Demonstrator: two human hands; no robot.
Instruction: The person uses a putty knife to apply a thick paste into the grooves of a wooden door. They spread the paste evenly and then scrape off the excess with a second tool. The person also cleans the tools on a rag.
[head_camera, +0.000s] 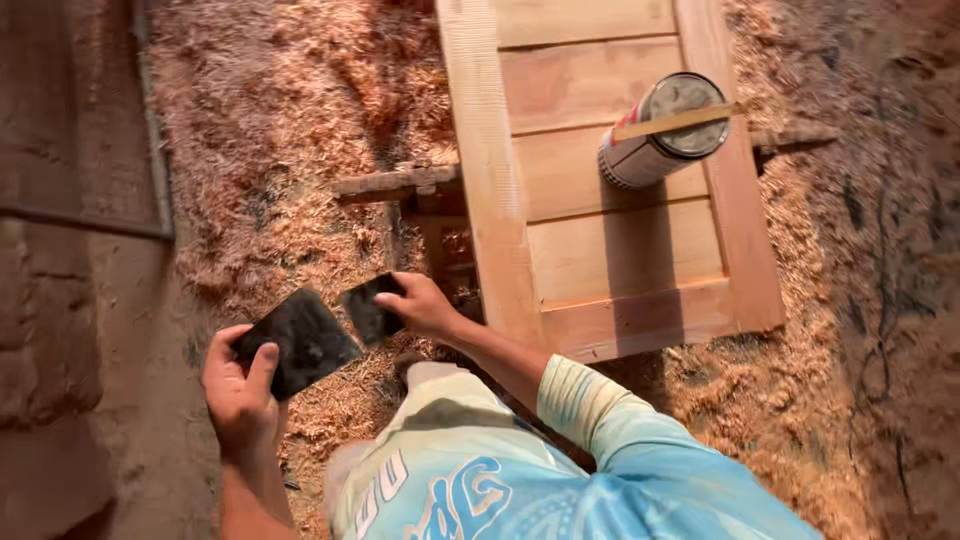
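Wood shavings (290, 110) are lying thick over the workshop floor, where a slatted wooden panel (610, 190) is resting flat on a low stand. The left hand (238, 385) is pinching a dark, scuffed, squarish sheet (300, 340), while the right hand (420, 305) is gripping a smaller dark sheet (370, 310) just beside it, both held above the shavings. On the panel a metal can (665, 130) is standing with a wooden stick (675, 122) across its lid.

Warm hard sunlight, dark shadows left and far right, soft overall focus, slight wide-angle bending at edges
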